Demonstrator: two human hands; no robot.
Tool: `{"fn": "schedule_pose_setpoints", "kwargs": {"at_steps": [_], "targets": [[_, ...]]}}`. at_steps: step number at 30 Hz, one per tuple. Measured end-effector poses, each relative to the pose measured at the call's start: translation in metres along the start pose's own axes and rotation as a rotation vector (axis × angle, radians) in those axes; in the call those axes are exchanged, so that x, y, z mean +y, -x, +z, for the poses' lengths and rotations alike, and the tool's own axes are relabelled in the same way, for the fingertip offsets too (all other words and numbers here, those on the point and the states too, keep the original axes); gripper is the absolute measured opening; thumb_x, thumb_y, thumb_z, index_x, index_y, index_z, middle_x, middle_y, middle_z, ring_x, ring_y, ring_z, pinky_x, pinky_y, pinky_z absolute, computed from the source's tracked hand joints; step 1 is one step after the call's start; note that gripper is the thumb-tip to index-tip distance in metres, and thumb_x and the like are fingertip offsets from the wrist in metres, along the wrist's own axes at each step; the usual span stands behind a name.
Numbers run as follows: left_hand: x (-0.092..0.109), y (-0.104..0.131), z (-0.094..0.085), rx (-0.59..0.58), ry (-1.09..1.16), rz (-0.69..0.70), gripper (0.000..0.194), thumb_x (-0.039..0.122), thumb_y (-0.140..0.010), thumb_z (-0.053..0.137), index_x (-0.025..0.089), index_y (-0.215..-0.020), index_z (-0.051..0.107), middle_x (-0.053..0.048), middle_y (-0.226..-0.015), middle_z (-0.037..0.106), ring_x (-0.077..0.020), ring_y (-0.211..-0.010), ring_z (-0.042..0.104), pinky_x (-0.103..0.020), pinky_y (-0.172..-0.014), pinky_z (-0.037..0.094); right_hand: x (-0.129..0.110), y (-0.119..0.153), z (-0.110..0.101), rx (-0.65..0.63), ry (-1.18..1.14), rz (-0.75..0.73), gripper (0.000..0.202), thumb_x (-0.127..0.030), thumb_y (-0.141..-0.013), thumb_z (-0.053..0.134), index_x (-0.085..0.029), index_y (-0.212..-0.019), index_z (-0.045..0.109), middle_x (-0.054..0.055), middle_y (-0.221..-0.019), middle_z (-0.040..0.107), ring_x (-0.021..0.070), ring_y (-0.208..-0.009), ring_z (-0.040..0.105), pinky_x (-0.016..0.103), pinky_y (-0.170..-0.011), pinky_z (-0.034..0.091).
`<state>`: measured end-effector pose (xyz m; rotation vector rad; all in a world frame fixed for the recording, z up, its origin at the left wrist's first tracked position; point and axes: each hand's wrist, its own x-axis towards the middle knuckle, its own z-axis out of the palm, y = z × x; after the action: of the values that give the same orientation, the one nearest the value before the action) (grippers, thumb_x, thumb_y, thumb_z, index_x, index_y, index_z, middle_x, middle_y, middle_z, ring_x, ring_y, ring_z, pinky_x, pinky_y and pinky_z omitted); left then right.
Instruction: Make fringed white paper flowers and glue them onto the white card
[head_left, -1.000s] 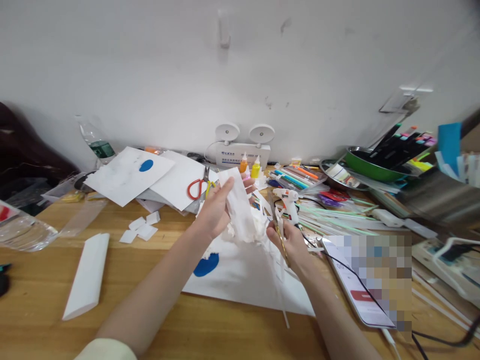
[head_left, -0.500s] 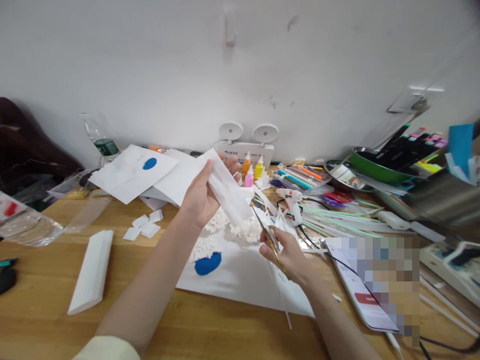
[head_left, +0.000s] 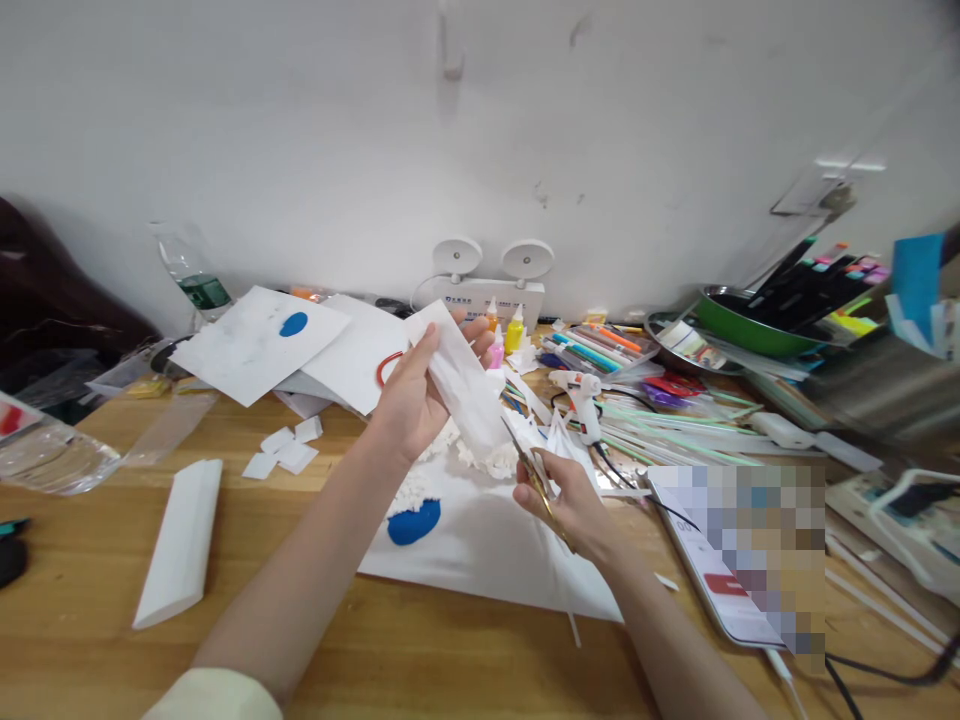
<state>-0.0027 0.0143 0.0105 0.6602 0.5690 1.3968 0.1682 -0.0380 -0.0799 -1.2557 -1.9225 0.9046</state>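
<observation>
White strip [head_left: 466, 385]: lifted and slanted more than a second ago, left of the glue gun [head_left: 583, 408]; the gold-handled scissors [head_left: 535, 480] have swung leftward too, their tips now just beside its lower end.
Folded white block [head_left: 178, 545]: on the table [head_left: 420, 665], well left of the glue gun and nearer my camera.
Phone [head_left: 712, 560]: nearer than the glue gun, to its right; part is masked on my feed.
Paper sheet [head_left: 480, 560]: nearer than the glue gun, to its left, bearing a blue patch [head_left: 414, 524] and ruffled white pieces [head_left: 412, 490].
Right hand [head_left: 574, 495]: just nearer than the glue gun, closed round the scissor handles; I cannot tell whether the blades are parted.
Left hand [head_left: 416, 405]: left of the glue gun, thumb clamped on the white strip, other fingers behind it.
Cutting: I judge this to be lining up a snip.
Blades: as I read it, that calls for parting them around the lower end while the left thumb keeps the paper steady.
Yellow bottle [head_left: 514, 334]: behind the glue gun, to its left.
Light unit [head_left: 527, 260]: farther still, beyond the glue gun.
</observation>
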Motion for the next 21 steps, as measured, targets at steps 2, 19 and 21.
{"fn": "schedule_pose_setpoints", "kwargs": {"at_steps": [2,19,21], "targets": [[-0.0016,0.0,-0.0003,-0.004,0.001,-0.002,0.028,0.029,-0.083,0.047,0.017,-0.107,0.057,-0.007,-0.107,0.064,-0.0198,-0.109,0.053,-0.036,-0.099,0.036,-0.0003,0.0001,-0.0001,-0.001,-0.014,0.005,0.038,-0.055,-0.075,0.048,-0.017,-0.066,0.048,0.0,-0.06,0.048,0.0135,-0.058,0.044,0.025,-0.054,0.035],[-0.0003,-0.001,0.0004,0.027,-0.003,-0.007,0.028,0.028,-0.084,0.045,0.016,-0.106,0.057,-0.007,-0.105,0.065,-0.0187,-0.105,0.057,-0.035,-0.099,0.037,0.0022,0.0013,0.0004,0.018,-0.024,0.031,0.042,-0.056,-0.074,0.047,-0.017,-0.059,0.043,-0.004,-0.055,0.034,0.0101,-0.053,0.032,0.023,-0.048,0.025],[-0.0001,-0.0014,0.0,0.035,-0.002,-0.007,0.028,0.028,-0.084,0.046,0.017,-0.108,0.056,-0.007,-0.106,0.065,-0.0186,-0.105,0.056,-0.035,-0.099,0.037,0.0026,0.002,0.0005,0.021,-0.04,0.035,0.043,-0.056,-0.074,0.047,-0.017,-0.058,0.042,-0.004,-0.054,0.032,0.0098,-0.052,0.03,0.022,-0.047,0.023]]}}
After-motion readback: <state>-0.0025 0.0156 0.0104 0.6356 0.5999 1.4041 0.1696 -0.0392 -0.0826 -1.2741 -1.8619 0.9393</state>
